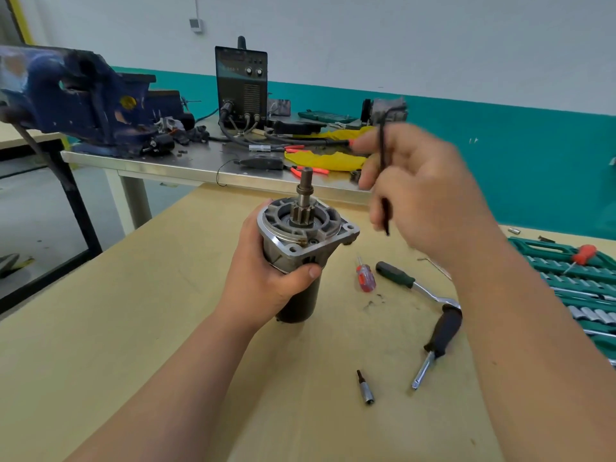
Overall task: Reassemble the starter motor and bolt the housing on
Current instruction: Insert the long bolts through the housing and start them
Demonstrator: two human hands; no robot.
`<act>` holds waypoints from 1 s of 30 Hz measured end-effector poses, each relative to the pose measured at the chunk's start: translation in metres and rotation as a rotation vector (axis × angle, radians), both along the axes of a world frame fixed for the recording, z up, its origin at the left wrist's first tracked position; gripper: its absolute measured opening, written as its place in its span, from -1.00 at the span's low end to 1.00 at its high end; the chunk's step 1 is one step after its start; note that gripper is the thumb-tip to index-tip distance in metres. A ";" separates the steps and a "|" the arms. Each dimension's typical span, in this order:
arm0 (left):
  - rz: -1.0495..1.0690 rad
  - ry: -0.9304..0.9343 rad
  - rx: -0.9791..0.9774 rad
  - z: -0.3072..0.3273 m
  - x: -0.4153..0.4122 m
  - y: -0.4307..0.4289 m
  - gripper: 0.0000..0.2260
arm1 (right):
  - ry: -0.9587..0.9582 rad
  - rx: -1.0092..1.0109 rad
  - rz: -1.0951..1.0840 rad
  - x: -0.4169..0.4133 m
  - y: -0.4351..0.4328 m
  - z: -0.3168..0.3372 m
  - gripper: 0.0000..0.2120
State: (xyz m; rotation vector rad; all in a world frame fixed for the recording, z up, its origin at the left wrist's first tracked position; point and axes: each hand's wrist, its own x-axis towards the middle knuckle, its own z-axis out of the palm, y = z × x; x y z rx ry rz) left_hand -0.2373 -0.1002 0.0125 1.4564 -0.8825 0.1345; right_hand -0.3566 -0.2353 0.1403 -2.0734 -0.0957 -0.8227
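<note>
Two bare forearms reach in from the bottom edge over a pale wooden table [133,328]. The left hand [266,271], at centre frame, wraps its fingers and thumb round a starter motor [300,248]. The motor stands upright on the table, with its dark body below and its grey cast housing on top. A toothed pinion shaft [304,198] sticks straight up from the housing. In the upper left a blue bench vise [76,95] sits on a metal bench [166,161] behind the table. Further right on that bench are a black box-shaped machine with knobs and cables [241,85] and a yellow cloth [326,160]. On the table just right of the motor lie a small red screwdriver [365,278], a green-handled ratchet [396,275] and a black-handled driver [443,331]. A short bit socket [366,390] lies nearer the bottom of the frame. The right hand [420,195] is blurred and raised in the air to the right of the shaft, apart from the motor. Its curled fingers clasp a thin black L-shaped key [382,151], which points downward. At the right edge lies an open green socket tray [583,288].
</note>
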 end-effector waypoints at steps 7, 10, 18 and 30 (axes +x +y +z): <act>0.001 -0.013 -0.003 0.001 -0.001 -0.001 -0.15 | 0.366 -0.525 0.004 -0.009 0.002 -0.014 -0.78; 0.002 -0.019 0.008 0.002 -0.002 0.000 -0.16 | 0.419 -0.503 -0.006 -0.012 0.002 -0.010 -0.75; -0.003 -0.029 -0.006 0.002 -0.004 0.000 -0.18 | 0.328 -0.684 -0.004 -0.004 0.007 -0.001 -0.86; -0.014 -0.056 -0.018 0.002 -0.003 0.000 -0.23 | 0.314 -0.841 0.081 0.009 0.002 0.002 -0.85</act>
